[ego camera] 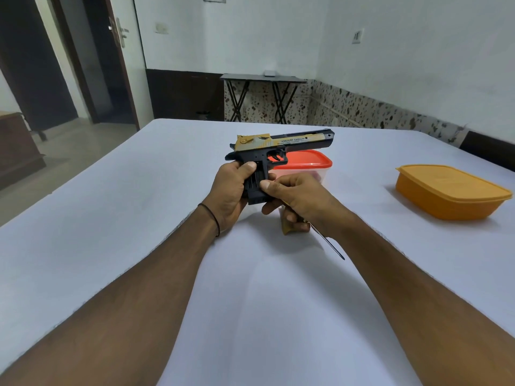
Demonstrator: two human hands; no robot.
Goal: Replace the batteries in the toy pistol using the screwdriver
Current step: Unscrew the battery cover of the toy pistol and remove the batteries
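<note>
So the left hand (231, 190) gripped the toy pistol (278, 147); the right hand (295, 196) thumbed its grip, screwdriver (328, 243) tucked under curled fingers. Parking that first seemed smarter.

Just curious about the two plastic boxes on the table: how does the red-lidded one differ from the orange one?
The red-lidded box has a clear body; the orange box is orange all over. The red-lidded box sits behind the toy pistol, partly hidden by it and the right hand; the orange box stands fully in view farther right. Both are closed, rounded plastic boxes on the white table.
</note>
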